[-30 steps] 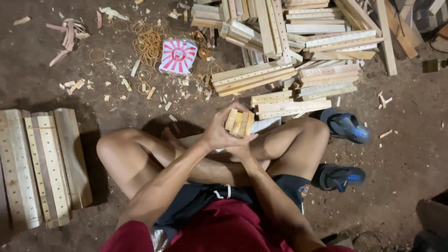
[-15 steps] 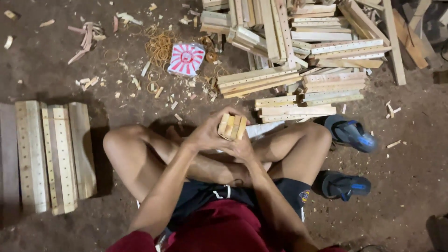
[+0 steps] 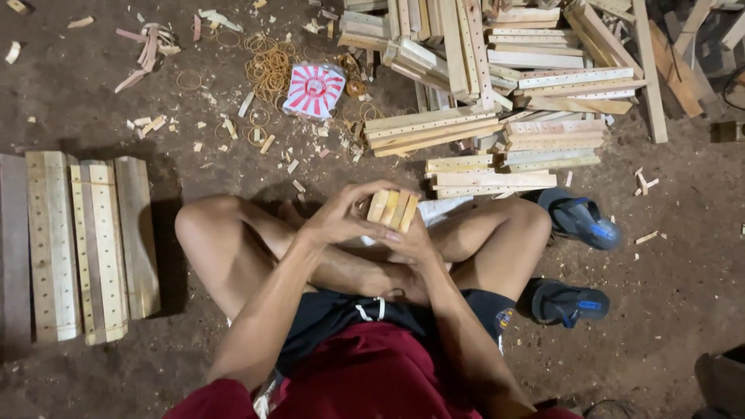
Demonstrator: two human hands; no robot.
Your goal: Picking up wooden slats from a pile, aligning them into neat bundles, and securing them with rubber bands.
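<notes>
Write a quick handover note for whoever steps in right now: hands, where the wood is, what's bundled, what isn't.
Left hand and right hand together grip a small bundle of wooden slats above the crossed legs.
Loose rubber bands lie on the dirt beside a red-and-white packet.
Done: finished long bundles lie on the ground at the left.
Left: a big loose slat pile ahead. Whether the held bundle is banded cannot be seen.

Seen from above, a person sits cross-legged on a dirt floor. The left hand and right hand clasp a small bundle of wooden slats between them. Ahead lie a heap of drilled wooden strips, scattered rubber bands and a red-and-white striped packet; blue sandals rest at the right.
</notes>
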